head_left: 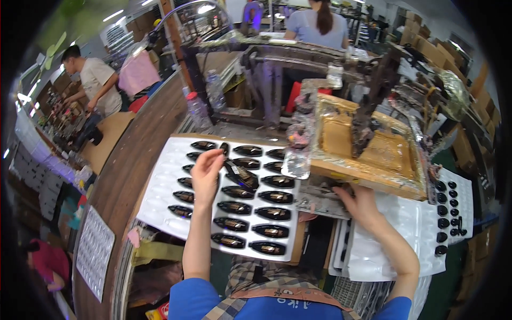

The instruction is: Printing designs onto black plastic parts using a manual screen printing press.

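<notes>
My left hand (207, 175) is closed in a pinch on the narrow end of a glossy black bottle-shaped piece (241, 176) with gold print. That piece is tilted above a white moulded tray (156, 191), where several similar black pointed-oval pieces (233, 207) lie in rows. My right hand (364, 207) reaches under the front edge of a wooden-framed printing screen (368, 184), beside a metal fixture (321, 200). Its thumb shows near the fixture, while the other fingers are mostly hidden, so I cannot tell whether it holds anything.
Another white tray (396, 234) lies at right, with small black rounded pieces (441, 209) past it. Clear plastic bottles, one with a red cap (192, 96), stand behind the left tray. A metal press frame (272, 88) rises ahead. Other people (101, 85) work farther off.
</notes>
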